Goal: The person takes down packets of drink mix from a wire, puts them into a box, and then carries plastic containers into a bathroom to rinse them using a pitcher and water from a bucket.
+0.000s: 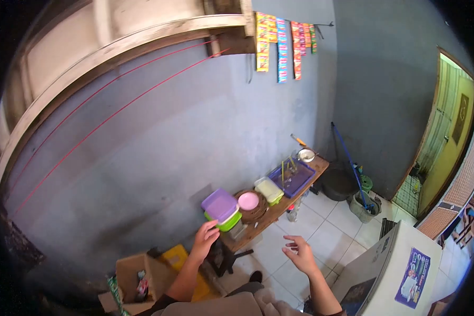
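Note:
My left hand [206,240] is raised in front of me with its fingers loosely bent and apart, holding nothing. In this view its fingertips overlap the near side of a purple-lidded green plastic container [220,206] on a narrow wooden bench [258,230]. To the right, over the tiled floor, my right hand [300,254] is empty too, its fingers spread and half curled. Beside the container, a pink round dish [248,200] rests on a brown woven ring. Further along the bench lie a clear-lidded green container [269,190] and a blue tray [295,178] holding glasses.
An open cardboard box [131,263] stands at lower left, by a yellow panel [181,260]. A white fridge-like cabinet [395,266] is close on my right. A grey bucket [364,207] with a blue-handled mop [347,158] and a dark basin [336,181] occupy the corner near a doorway.

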{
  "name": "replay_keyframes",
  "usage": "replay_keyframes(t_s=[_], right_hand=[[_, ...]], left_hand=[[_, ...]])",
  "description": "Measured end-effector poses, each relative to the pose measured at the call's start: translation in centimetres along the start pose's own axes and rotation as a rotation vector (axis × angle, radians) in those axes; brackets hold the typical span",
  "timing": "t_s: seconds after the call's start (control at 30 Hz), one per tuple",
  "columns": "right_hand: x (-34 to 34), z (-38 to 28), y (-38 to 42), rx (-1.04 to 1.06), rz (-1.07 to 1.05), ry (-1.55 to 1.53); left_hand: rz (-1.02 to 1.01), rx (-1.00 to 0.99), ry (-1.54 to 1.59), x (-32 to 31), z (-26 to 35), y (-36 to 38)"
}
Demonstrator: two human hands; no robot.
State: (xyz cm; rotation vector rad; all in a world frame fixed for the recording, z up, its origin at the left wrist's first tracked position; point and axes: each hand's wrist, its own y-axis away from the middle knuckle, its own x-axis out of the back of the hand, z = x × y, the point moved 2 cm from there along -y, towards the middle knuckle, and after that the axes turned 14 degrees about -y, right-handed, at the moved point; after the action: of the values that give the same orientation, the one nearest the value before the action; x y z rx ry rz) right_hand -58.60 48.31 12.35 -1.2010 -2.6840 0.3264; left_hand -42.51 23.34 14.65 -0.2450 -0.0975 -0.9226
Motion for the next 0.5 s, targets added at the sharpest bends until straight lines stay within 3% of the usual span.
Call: replay_keyframes(t_s=[0.07, 0.13, 0.2, 0.23, 0.3, 0.43, 0.5], right_hand=[[2.0, 0.3, -3.1, 0.04, -0.046, 0.097], [4.1, -0.1, -7.6, 0.099, -0.06, 0.152], [5.5, -1.4, -13.1, 0.24, -0.173, 0.244], [6.0, -1.3, -16.2, 0.169, -0.226, 0.235], [6.7, -0.9, -22.4, 0.229, -0.281, 0.254], [7.7, -0.9, -31.7, 0.242, -0.294, 0.379], [9.0, -1.9, -34.7, 0.238, -0.297, 0.381]], left_hand=[[-0.015, 0.081, -0.123, -1.4, -1.7, -3.9], [-0.022, 0.033, -0.139, -3.4, -2.5, -8.1], [-0.172, -0.004, -0.268, -5.5, -3.0, -13.0], [-0.216, -0.026, -0.246, -6.3, -3.4, -15.6], [-0.266, 0.006, -0.112, -8.4, -3.8, -21.3], [-0.15, -0.05, -0.071, -12.9, -0.2, -30.6], [-0.163, -0.226, -0.031, -15.1, 3.5, -34.1]])
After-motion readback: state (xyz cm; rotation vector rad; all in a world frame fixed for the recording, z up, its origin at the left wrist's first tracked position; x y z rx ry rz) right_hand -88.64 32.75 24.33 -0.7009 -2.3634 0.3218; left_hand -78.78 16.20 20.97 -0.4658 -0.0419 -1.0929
